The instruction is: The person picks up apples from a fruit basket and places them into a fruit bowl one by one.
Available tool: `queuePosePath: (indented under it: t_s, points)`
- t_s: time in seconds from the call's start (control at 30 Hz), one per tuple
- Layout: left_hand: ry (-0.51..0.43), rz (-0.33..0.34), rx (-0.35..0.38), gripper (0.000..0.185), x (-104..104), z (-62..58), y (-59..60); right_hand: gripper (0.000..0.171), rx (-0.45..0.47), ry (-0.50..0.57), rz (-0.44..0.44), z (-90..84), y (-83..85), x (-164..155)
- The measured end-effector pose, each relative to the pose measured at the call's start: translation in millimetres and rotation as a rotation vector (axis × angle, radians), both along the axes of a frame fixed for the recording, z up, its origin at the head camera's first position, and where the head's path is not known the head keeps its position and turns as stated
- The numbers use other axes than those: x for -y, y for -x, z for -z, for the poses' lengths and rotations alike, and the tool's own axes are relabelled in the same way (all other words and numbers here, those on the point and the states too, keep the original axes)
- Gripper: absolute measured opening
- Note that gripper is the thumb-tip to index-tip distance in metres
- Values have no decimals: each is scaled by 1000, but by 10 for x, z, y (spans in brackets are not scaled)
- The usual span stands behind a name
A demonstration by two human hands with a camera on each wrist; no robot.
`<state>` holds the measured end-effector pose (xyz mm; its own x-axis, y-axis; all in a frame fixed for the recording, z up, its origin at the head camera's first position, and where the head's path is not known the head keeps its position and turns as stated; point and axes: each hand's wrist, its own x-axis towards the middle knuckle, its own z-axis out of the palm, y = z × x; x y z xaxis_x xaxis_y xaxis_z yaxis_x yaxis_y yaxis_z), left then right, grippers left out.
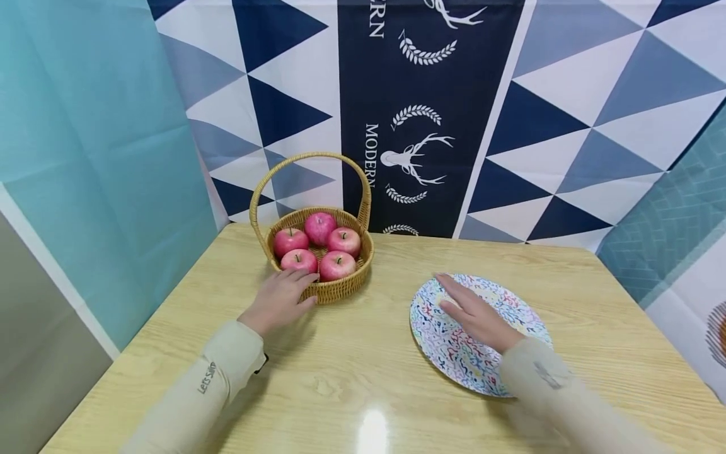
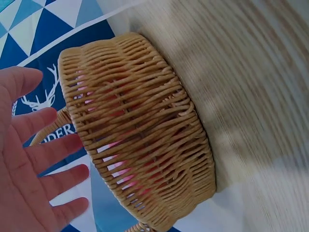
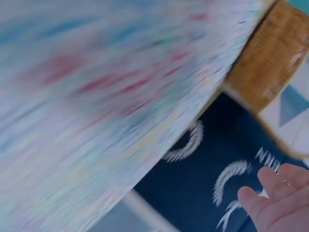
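Observation:
A round wicker basket point(image 1: 337, 292) with a tall arched handle stands at the back left of the table, holding several red apples point(image 1: 338, 265). My left hand point(image 1: 280, 299) hovers at its front rim, fingers spread and relaxed, holding nothing. In the left wrist view, the fingertips of that hand point(image 2: 36, 154) come right up to the rim of the woven basket point(image 2: 140, 130). Over on the right lies a round, flat, multicolour-speckled disc point(image 1: 454, 356). Above it is my right hand point(image 1: 479, 318), its fingers extended and nothing in its grasp.
A light wooden table point(image 1: 351, 372) carries both things. Behind it hangs a patterned cloth point(image 1: 295, 94) with triangles and deer heads. Teal cloth point(image 1: 96, 126) hangs along the left edge, and another teal panel point(image 1: 669, 208) lines the right.

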<state>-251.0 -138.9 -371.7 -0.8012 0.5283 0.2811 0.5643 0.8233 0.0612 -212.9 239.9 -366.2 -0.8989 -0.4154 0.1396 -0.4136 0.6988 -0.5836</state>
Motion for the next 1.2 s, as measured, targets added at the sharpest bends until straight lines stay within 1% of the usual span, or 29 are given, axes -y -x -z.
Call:
queuePosePath:
  t_s: [0.07,0.13,0.2,0.27,0.37,0.43,0.5,0.6,0.67,0.77,0.83,0.93,1.07,1.1,1.17,1.2]
  points:
    - [9,-2,-5,46,3,-7,-1,58,-7,-8,-47,-9,145,215]
    - [17,1,-7,46,15,-5,-6,57,-43,-29,-101,1,269,407]
    - [19,1,-11,46,25,7,-16,58,-99,-84,-143,37,360,561]
    - [6,2,-12,47,37,29,-16,59,-178,-156,-175,99,448,694]
    - [-19,5,-9,47,37,56,-12,59,-295,-236,-188,177,556,870]
    - [-54,8,2,46,28,72,0,59,-370,-245,-181,207,622,970]
    - [-98,10,12,41,13,87,20,57,-414,-228,-165,222,683,1054]
    - [-152,16,8,31,-6,111,65,56,-413,-224,-150,202,749,1155]
    - [-169,23,-9,27,-8,126,91,52,-395,-257,-173,175,781,1212]
    - [-163,37,-57,23,-11,142,116,46,-371,-300,-224,119,810,1271]
    - [-153,46,-89,22,-17,142,119,41,-377,-317,-252,88,823,1294]
    - [-125,60,-136,19,-37,129,115,36,-378,-312,-250,60,836,1306]
    - [-84,60,-182,13,-79,107,70,27,-382,-302,-251,33,818,1301]
    - [-77,56,-193,12,-90,105,49,26,-369,-290,-259,24,803,1296]
    - [-67,54,-208,11,-116,105,-16,22,-351,-274,-295,11,758,1274]
    - [-59,64,-224,11,-130,112,-54,20,-344,-270,-317,6,727,1254]
